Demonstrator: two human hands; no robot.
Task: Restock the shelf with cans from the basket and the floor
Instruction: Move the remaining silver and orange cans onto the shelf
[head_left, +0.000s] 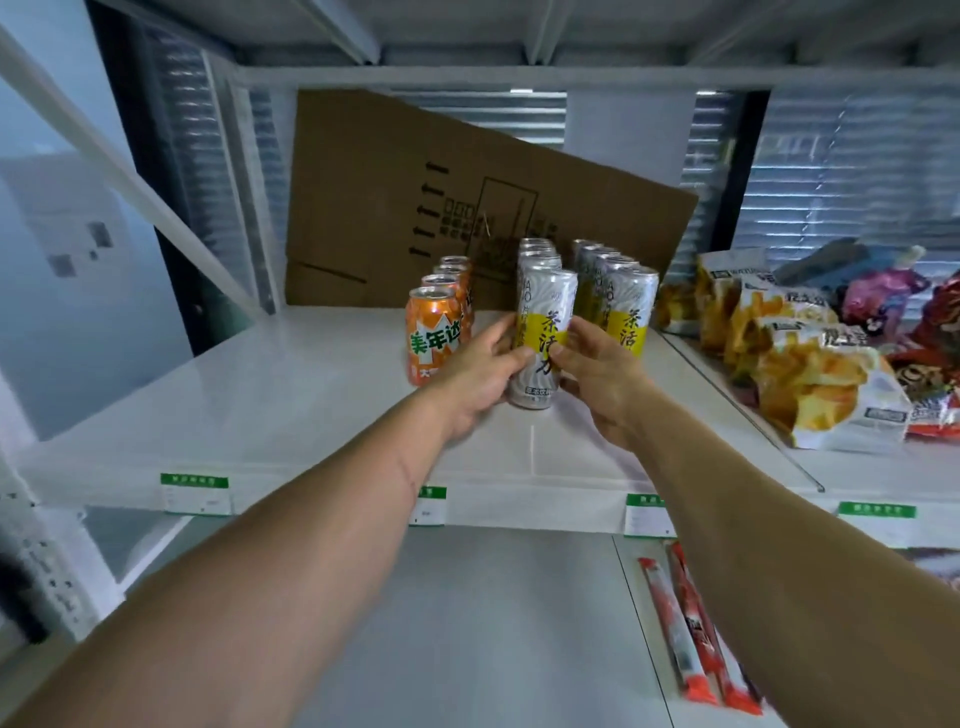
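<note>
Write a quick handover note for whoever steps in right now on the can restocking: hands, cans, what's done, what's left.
Left hand and right hand: both in a grip on one tall silver-and-yellow can, at the front of the middle row on the shelf.
Done: orange cans in a row on the left, two rows of tall cans, the right row beside the held one.
Left: release this can, then fetch more. Basket and floor are out of view, so the remaining count is unknown.

Both forearms are bare, the left forearm (291, 525) showing a thin scratch line.
</note>
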